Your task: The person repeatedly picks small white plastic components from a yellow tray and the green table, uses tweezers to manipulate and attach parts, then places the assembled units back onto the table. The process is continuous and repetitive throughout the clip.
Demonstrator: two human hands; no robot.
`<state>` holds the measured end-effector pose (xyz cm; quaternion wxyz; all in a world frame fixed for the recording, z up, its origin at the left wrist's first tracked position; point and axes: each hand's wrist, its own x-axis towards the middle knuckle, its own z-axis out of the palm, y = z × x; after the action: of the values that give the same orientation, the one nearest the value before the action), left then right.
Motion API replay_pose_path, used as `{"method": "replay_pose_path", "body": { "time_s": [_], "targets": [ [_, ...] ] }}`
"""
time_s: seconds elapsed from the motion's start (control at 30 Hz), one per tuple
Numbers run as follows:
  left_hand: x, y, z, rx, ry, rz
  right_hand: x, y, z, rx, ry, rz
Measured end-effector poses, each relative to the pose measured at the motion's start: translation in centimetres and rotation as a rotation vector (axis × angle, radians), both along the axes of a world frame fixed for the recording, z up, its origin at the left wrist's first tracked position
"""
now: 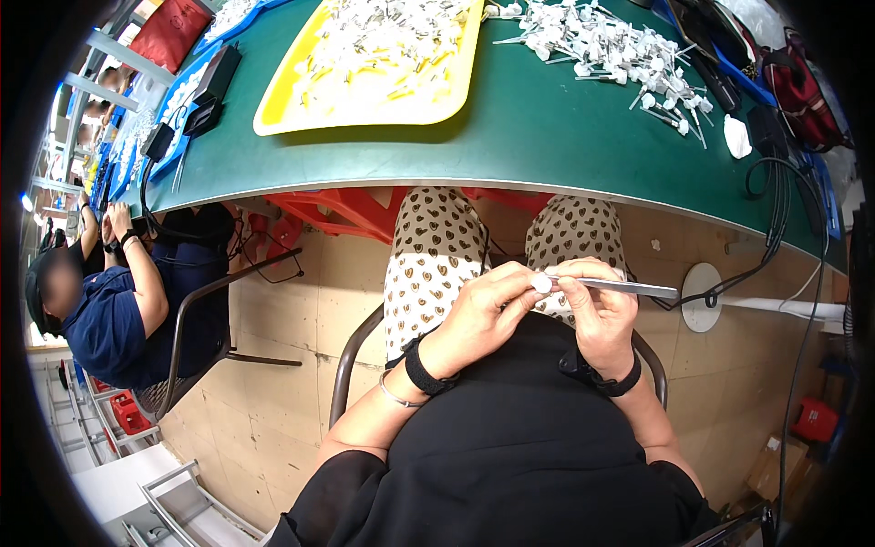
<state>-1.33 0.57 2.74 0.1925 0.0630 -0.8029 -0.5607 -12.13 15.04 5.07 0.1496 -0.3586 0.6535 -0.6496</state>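
Over my lap, my left hand (481,314) pinches a small round white piece (541,283) between thumb and fingers. Metal tweezers (629,286) are held in my right hand (600,319), their tip at the white piece and their other end pointing right. Fine detail where tip and piece meet is too small to make out. Beyond the hands, on the green table (228,159), stands a yellow tray (365,118) heaped with small white and metallic parts. To its right lies a loose pile of white parts with thin stems (629,59).
Black cables (775,214) hang over the table's right edge, near a dark red bag (802,91). Blue trays (187,100) and a black box (217,75) stand at the left. A co-worker in navy (118,314) sits left, beside a chair frame (187,319).
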Motion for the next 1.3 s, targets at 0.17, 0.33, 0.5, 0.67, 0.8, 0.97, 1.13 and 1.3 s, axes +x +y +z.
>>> {"method": "replay_pose_path", "body": {
  "time_s": [0.17,0.33,0.5,0.67,0.8,0.97,1.13,1.3],
  "targets": [
    [0.0,0.1,0.2,-0.017,-0.002,0.000,-0.2,-0.1,-0.2,0.028,0.138,-0.020],
    [-0.2,0.3,-0.3,-0.056,0.053,0.026,-0.4,-0.2,1.0,0.113,0.301,-0.015],
    [-0.2,0.4,-0.2,-0.072,0.038,0.006,-0.7,0.2,1.7,0.165,0.202,0.038],
    [-0.2,0.4,-0.8,-0.047,0.049,0.006,-0.6,0.3,1.3,0.170,0.015,0.032],
    [-0.2,0.2,-0.6,0.063,0.033,0.004,-0.1,0.4,0.8,0.070,0.045,-0.059],
    [-0.1,0.2,-0.7,0.145,0.012,-0.003,-0.5,0.7,0.7,0.006,-0.152,-0.072],
    [-0.1,0.1,-0.4,0.162,-0.030,-0.005,-0.4,0.6,1.1,-0.021,-0.270,-0.050],
    [-0.2,-0.5,0.5,0.120,0.017,0.024,-0.4,0.7,1.0,-0.053,-0.295,-0.051]
  ]
}}
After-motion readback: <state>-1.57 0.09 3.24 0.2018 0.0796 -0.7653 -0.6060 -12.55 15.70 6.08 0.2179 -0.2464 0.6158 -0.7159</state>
